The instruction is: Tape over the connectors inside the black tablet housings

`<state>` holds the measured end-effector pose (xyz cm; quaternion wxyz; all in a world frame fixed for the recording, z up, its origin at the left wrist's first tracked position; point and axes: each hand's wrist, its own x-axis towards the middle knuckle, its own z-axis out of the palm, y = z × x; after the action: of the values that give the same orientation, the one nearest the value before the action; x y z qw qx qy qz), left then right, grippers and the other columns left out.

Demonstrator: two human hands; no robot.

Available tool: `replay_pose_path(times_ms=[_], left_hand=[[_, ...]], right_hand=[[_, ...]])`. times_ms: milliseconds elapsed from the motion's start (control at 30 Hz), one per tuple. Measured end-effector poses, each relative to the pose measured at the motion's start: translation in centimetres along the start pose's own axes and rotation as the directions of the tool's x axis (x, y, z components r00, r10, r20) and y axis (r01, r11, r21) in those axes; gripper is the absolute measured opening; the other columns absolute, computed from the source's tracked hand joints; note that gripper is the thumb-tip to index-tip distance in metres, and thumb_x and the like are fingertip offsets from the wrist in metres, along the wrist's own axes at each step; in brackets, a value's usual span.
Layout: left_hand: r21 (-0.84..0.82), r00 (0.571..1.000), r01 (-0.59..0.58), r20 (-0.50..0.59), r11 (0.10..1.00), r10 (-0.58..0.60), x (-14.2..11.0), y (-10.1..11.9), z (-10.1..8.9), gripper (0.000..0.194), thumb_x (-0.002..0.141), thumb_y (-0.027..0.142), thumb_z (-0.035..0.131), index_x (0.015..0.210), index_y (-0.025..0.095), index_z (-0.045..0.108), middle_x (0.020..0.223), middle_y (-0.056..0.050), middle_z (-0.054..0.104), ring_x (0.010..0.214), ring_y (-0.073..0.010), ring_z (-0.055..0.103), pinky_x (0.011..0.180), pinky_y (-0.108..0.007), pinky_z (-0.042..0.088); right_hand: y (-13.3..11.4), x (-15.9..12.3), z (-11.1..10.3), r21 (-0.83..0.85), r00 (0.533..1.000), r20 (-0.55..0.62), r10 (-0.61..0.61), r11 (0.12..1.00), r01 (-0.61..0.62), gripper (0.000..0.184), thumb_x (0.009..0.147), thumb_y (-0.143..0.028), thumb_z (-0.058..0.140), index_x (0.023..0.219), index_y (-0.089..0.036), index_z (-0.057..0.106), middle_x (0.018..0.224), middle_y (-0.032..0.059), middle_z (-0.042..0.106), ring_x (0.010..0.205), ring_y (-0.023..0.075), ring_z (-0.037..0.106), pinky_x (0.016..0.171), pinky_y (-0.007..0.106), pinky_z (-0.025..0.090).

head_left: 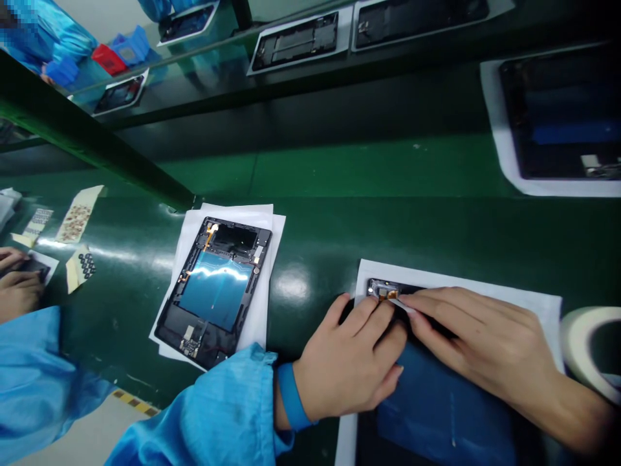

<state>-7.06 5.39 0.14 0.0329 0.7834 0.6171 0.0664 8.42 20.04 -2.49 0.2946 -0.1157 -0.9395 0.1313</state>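
Opened tablet chassis on worktop [339, 233]: two near, one at left [213, 291], one under hands [436, 401]. Further tablet frames: five, perhaps more past edge. White paper sheets under near units: two. Sticker strips at far left: three or four, blurred. Tape roll [589, 349]: one. Own hands: two. Co-worker's hand: one.

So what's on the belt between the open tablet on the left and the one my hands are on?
Only bare green belt, with a glare spot, in the head view.
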Motion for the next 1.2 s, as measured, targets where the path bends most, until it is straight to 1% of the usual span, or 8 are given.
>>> replay_pose_path(times_ms=[267,533,700,900,1000,1200], left_hand=[[0.002,1.000,-0.006,-0.003,1.000,0.006,-0.11,-0.09,0.14,0.050,0.101,0.041,0.043,0.139,0.011,0.054,0.147,-0.015,0.053,0.139,-0.0291,0.043,0.115,-0.048,0.035],[-0.005,1.000,0.002,0.011,1.000,-0.002,0.03,-0.06,0.12,0.049,0.101,0.041,0.042,0.139,0.012,0.054,0.147,-0.014,0.052,0.140,-0.0287,0.042,0.114,-0.048,0.036],[-0.005,1.000,0.005,0.000,1.000,-0.005,0.04,-0.08,0.04,0.048,0.102,0.040,0.041,0.138,0.013,0.055,0.146,-0.013,0.053,0.139,-0.0282,0.044,0.114,-0.047,0.036],[-0.002,1.000,0.011,0.007,1.000,-0.011,-0.03,-0.04,0.11,0.048,0.102,0.041,0.041,0.138,0.013,0.055,0.147,-0.012,0.053,0.140,-0.0279,0.043,0.114,-0.047,0.036],[0.004,1.000,0.008,-0.003,1.000,-0.008,-0.05,-0.11,0.17,0.049,0.101,0.041,0.041,0.140,0.012,0.054,0.149,-0.013,0.051,0.139,-0.0279,0.043,0.114,-0.046,0.035],[-0.023,0.998,0.015,-0.055,1.000,-0.016,0.30,-0.39,0.39,0.047,0.100,0.040,0.044,0.137,0.013,0.056,0.140,-0.011,0.059,0.133,-0.0277,0.048,0.113,-0.045,0.034]], right_hand=[[0.17,-0.09,0.13,0.041,1.000,0.012,0.026,0.999,-0.027,0.009,0.093,-0.012,0.062,0.099,-0.018,0.066,0.092,0.0013,0.073,0.078,0.0130,0.069,0.075,0.026,0.052],[0.18,-0.01,0.16,0.059,1.000,0.014,0.022,0.998,-0.023,0.010,0.092,-0.011,0.062,0.100,-0.017,0.066,0.092,0.0021,0.073,0.078,0.0128,0.068,0.076,0.026,0.052],[0.25,-0.17,0.28,0.069,0.999,0.025,0.034,0.997,-0.036,0.009,0.092,-0.012,0.062,0.098,-0.017,0.066,0.092,0.0020,0.074,0.079,0.0132,0.068,0.077,0.026,0.051],[0.22,0.01,0.27,0.070,1.000,0.013,0.012,0.997,-0.013,0.010,0.092,-0.011,0.061,0.100,-0.016,0.066,0.092,0.0033,0.073,0.079,0.0138,0.068,0.077,0.027,0.052],[0.22,0.13,0.26,0.057,1.000,0.004,0.016,0.998,-0.016,0.011,0.093,-0.010,0.061,0.100,-0.017,0.065,0.091,0.0028,0.073,0.078,0.0141,0.067,0.076,0.028,0.052],[0.32,0.19,0.28,0.074,0.998,0.001,0.055,0.996,-0.055,0.014,0.090,-0.010,0.063,0.101,-0.018,0.065,0.091,0.0021,0.073,0.078,0.0147,0.068,0.073,0.028,0.054]])
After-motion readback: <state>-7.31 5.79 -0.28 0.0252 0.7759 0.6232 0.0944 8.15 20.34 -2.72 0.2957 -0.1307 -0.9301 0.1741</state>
